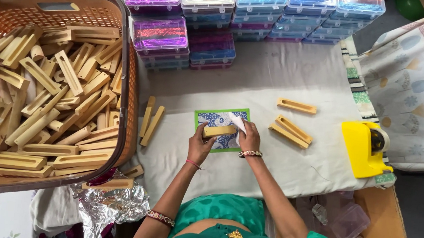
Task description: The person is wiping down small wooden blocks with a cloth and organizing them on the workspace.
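Note:
A small wooden block (pixel 219 130) lies across a patterned blue sheet with a green border (pixel 211 117) on the white cloth. My left hand (pixel 198 145) grips the block's left end. My right hand (pixel 248 136) holds a piece of white paper (pixel 237 121) against the block's right end. Three slotted wooden blocks (pixel 291 122) lie to the right of the sheet. Two plain wooden sticks (pixel 149 122) rest to its left.
A big orange basket (pixel 126 98) full of wooden blocks takes up the left side. Stacked clear plastic boxes (pixel 214 19) with coloured contents line the far edge. A yellow tape dispenser (pixel 364 147) sits at the right. Crumpled foil (pixel 111 204) lies near the basket's front.

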